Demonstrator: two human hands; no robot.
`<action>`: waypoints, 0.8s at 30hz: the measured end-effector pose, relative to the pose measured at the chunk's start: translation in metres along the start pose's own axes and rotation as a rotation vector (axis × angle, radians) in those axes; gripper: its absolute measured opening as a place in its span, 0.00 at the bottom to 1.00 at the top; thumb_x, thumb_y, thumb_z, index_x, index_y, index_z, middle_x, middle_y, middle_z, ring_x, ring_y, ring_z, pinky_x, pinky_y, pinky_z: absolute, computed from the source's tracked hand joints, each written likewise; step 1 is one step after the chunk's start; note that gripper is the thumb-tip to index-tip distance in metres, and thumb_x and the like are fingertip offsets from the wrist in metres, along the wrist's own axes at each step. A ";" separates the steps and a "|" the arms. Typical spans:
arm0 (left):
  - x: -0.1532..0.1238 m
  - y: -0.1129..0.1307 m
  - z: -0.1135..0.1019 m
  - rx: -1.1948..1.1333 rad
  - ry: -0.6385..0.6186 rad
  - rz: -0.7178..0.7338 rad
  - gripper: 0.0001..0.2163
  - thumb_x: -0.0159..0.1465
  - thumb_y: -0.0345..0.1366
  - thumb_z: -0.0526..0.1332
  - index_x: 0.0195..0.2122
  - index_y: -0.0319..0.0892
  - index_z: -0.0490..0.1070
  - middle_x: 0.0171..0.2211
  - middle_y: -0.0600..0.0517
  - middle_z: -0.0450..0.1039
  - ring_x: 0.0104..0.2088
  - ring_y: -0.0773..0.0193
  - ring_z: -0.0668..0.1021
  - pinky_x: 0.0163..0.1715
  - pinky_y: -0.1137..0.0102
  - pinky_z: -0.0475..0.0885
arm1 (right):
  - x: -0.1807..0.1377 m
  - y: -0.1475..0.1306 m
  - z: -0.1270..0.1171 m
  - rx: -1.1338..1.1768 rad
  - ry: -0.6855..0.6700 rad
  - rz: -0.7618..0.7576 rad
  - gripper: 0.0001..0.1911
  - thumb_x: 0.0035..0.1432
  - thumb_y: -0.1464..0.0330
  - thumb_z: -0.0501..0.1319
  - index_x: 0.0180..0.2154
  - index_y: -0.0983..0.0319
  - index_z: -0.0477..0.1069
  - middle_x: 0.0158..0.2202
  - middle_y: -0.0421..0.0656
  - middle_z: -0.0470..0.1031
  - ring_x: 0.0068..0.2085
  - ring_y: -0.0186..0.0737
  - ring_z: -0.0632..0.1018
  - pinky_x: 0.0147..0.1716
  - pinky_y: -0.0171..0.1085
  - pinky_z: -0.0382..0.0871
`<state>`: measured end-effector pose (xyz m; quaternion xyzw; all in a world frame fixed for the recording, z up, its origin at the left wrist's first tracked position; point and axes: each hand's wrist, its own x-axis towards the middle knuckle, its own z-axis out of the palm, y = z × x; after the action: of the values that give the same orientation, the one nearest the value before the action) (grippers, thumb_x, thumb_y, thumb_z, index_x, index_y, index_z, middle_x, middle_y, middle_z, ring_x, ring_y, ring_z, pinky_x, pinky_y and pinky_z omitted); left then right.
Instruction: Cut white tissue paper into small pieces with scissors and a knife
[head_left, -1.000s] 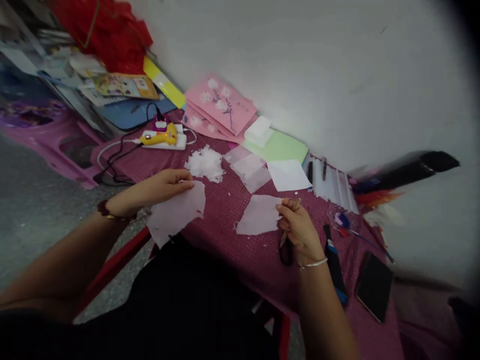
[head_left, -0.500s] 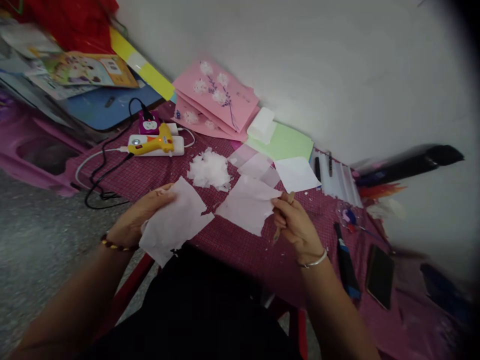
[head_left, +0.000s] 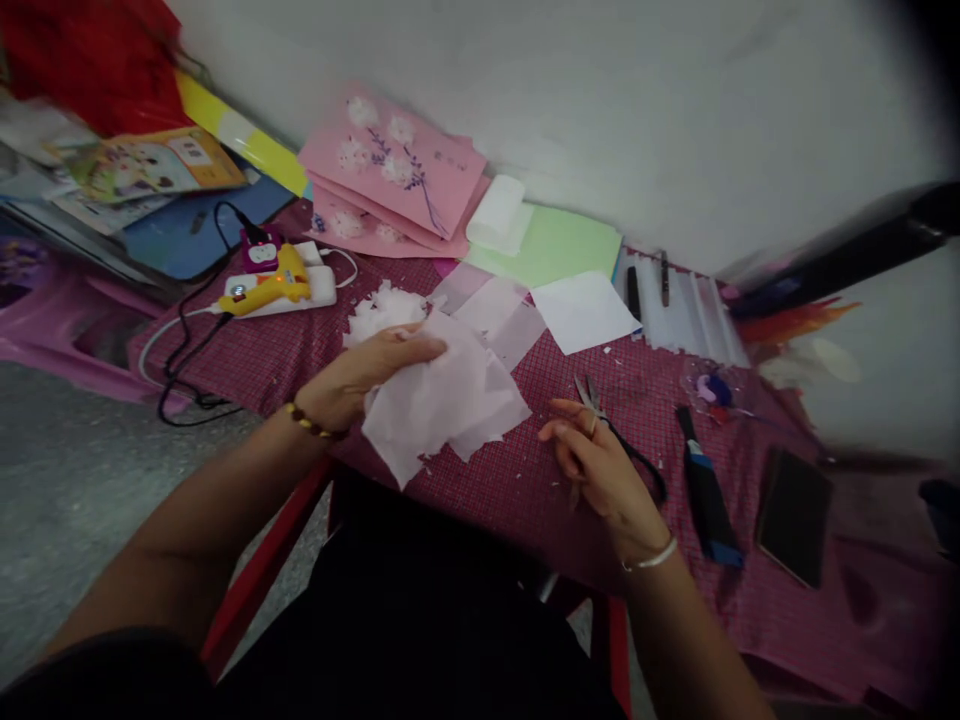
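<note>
A pink plastic stool (head_left: 46, 325) stands at the left on the grey speckled floor (head_left: 56, 450). Next spreads a dark red checked tablecloth (head_left: 491, 500), with a pale wall (head_left: 637, 110) behind. The left hand (head_left: 364, 375) has thumb and fingers clamped on thin white paper sheets (head_left: 450, 400), above the near edge; one corner points toward the person, another to the right. The right hand (head_left: 596, 455) is half curled beside scissors (head_left: 592, 397), whose blades point away and slightly left, the long axis slanting; whether it grips them, I cannot tell.
</note>
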<state>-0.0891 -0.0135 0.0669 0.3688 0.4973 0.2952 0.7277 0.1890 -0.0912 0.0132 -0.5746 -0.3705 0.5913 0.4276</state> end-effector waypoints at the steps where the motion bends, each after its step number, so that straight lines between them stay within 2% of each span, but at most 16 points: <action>1: 0.013 0.000 0.008 0.057 -0.042 -0.033 0.04 0.59 0.36 0.63 0.34 0.42 0.73 0.27 0.52 0.76 0.24 0.66 0.77 0.25 0.71 0.73 | -0.004 0.000 -0.005 -0.003 -0.004 -0.022 0.17 0.51 0.64 0.65 0.44 0.58 0.70 0.29 0.37 0.77 0.16 0.26 0.58 0.15 0.31 0.45; 3: 0.039 -0.004 0.020 0.235 -0.109 -0.091 0.05 0.60 0.36 0.61 0.32 0.40 0.72 0.26 0.51 0.75 0.23 0.66 0.75 0.23 0.70 0.71 | -0.011 0.000 -0.014 -0.022 -0.028 -0.055 0.15 0.53 0.65 0.64 0.44 0.57 0.71 0.30 0.37 0.76 0.18 0.27 0.59 0.16 0.32 0.48; 4: 0.052 -0.007 0.024 0.360 -0.126 -0.071 0.05 0.60 0.36 0.60 0.32 0.40 0.72 0.26 0.51 0.75 0.23 0.66 0.74 0.24 0.70 0.70 | -0.014 -0.001 -0.018 -0.042 -0.037 -0.069 0.13 0.54 0.65 0.64 0.44 0.57 0.72 0.30 0.37 0.75 0.18 0.28 0.60 0.17 0.32 0.50; 6: 0.072 -0.015 0.029 0.552 -0.121 0.033 0.04 0.58 0.32 0.60 0.27 0.40 0.70 0.24 0.52 0.72 0.22 0.68 0.71 0.23 0.71 0.66 | -0.019 -0.002 -0.026 -0.103 -0.047 -0.083 0.11 0.57 0.64 0.62 0.43 0.57 0.73 0.31 0.38 0.75 0.19 0.29 0.60 0.17 0.33 0.52; 8: 0.084 -0.021 0.030 0.714 -0.101 0.132 0.06 0.54 0.30 0.61 0.21 0.40 0.67 0.20 0.55 0.67 0.21 0.70 0.66 0.22 0.72 0.59 | -0.021 -0.005 -0.034 -0.180 -0.037 -0.104 0.10 0.59 0.63 0.60 0.43 0.56 0.73 0.31 0.39 0.74 0.20 0.31 0.62 0.18 0.34 0.54; 11: 0.089 -0.029 0.026 0.943 -0.114 0.247 0.07 0.55 0.31 0.59 0.20 0.40 0.66 0.19 0.55 0.64 0.22 0.69 0.65 0.22 0.72 0.55 | -0.010 -0.013 -0.050 -0.368 0.009 -0.242 0.09 0.61 0.66 0.58 0.43 0.55 0.73 0.32 0.40 0.74 0.26 0.38 0.70 0.24 0.37 0.63; 14: 0.090 -0.034 0.021 0.968 -0.128 0.273 0.07 0.56 0.35 0.57 0.22 0.41 0.66 0.21 0.54 0.66 0.23 0.68 0.66 0.23 0.72 0.56 | 0.016 -0.022 -0.066 -0.731 0.089 -0.387 0.13 0.59 0.73 0.55 0.43 0.56 0.71 0.35 0.43 0.76 0.35 0.45 0.77 0.37 0.42 0.69; 18: 0.092 -0.038 0.017 0.975 -0.059 0.308 0.08 0.56 0.37 0.57 0.22 0.42 0.64 0.21 0.55 0.63 0.24 0.68 0.64 0.23 0.71 0.54 | 0.056 -0.028 -0.074 -1.196 0.183 -0.378 0.15 0.59 0.76 0.52 0.44 0.60 0.71 0.42 0.50 0.79 0.40 0.50 0.80 0.40 0.43 0.69; 21: 0.093 -0.037 0.019 1.032 -0.023 0.318 0.09 0.56 0.36 0.56 0.21 0.42 0.60 0.20 0.55 0.61 0.24 0.68 0.63 0.25 0.70 0.54 | 0.076 -0.027 -0.071 -1.364 0.194 -0.365 0.17 0.58 0.78 0.52 0.45 0.63 0.72 0.46 0.54 0.79 0.44 0.52 0.80 0.43 0.44 0.70; 24: 0.094 -0.033 0.021 1.078 -0.030 0.295 0.10 0.57 0.35 0.56 0.20 0.43 0.57 0.20 0.56 0.60 0.24 0.68 0.62 0.26 0.69 0.54 | 0.082 -0.024 -0.057 -1.394 0.185 -0.430 0.18 0.58 0.77 0.54 0.48 0.65 0.72 0.50 0.57 0.77 0.50 0.58 0.77 0.49 0.50 0.68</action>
<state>-0.0365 0.0381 -0.0037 0.7587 0.5104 0.0927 0.3942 0.2496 -0.0091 0.0019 -0.6755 -0.7273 0.0706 0.0989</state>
